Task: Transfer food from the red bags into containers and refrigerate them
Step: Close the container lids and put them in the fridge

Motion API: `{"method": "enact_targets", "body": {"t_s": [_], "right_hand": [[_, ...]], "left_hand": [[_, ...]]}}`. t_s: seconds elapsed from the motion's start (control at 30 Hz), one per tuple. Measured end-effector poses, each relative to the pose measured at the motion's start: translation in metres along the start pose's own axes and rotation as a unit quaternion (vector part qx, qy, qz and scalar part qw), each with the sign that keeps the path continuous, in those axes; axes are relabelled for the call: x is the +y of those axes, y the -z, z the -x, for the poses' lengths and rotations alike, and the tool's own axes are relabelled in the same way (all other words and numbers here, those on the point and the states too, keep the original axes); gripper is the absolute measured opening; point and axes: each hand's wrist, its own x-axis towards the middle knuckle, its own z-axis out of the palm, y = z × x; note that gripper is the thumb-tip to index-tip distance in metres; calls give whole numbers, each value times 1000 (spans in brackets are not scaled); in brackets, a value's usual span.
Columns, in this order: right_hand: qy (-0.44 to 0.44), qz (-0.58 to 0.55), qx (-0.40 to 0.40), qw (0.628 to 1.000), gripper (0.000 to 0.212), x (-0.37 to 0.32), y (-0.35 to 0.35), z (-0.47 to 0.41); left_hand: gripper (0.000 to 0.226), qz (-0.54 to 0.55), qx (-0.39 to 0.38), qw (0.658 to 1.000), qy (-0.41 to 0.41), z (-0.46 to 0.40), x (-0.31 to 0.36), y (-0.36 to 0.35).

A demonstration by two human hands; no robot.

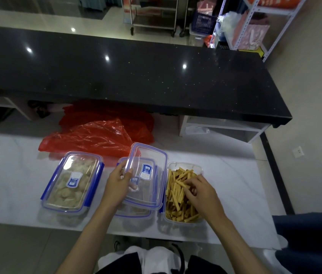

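Three clear containers with blue clips stand on the white counter [235, 186]. The left container [71, 182] is lidded and holds pale round pieces. The middle container [134, 211] is lidded too, mostly hidden by my left hand [117, 186], which grips a loose clear lid [149, 175] tilted above it. The right container [182, 194] is uncovered and full of yellow-brown food strips. My right hand [199, 194] rests in those strips with curled fingers; whether it holds any is unclear. Crumpled red bags [96, 135] lie behind the containers.
A long black countertop [136, 76] runs across above and behind the white counter, overhanging the bags. A metal shelf rack [255, 26] and trolleys stand on the far floor. Another person's dark trouser leg [310, 238] is at the right edge.
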Motion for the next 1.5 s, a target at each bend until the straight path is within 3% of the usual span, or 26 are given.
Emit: {"method": "enact_targets", "body": {"t_s": [0.47, 0.63, 0.83, 1.0, 1.17, 1.27, 1.37, 1.5], "right_hand": [[30, 14, -8, 999, 19, -5, 13, 20], [-19, -86, 49, 995, 10, 4, 11, 21], [-35, -113, 49, 992, 15, 23, 13, 19], [-114, -267, 80, 953, 21, 26, 28, 26], [-152, -333, 52, 929, 18, 40, 35, 35], [-177, -366, 12, 914, 23, 46, 33, 42], [-172, -334, -25, 926, 26, 51, 26, 49], [-148, -325, -73, 931, 41, 50, 23, 56]], "left_hand": [[49, 2, 1, 1000, 2, 0, -2, 1], [40, 9, 6, 1000, -15, 4, 0, -2], [29, 33, -2, 999, -13, 9, 1, -15], [31, 63, -25, 998, 18, 16, 0, -37], [40, 68, -57, 996, 33, 27, -6, -86], [40, -31, -34, 999, -5, 38, -16, -113], [38, -140, 27, 988, -59, 48, -16, -120], [34, -130, -12, 988, -88, 57, -11, -127]]}}
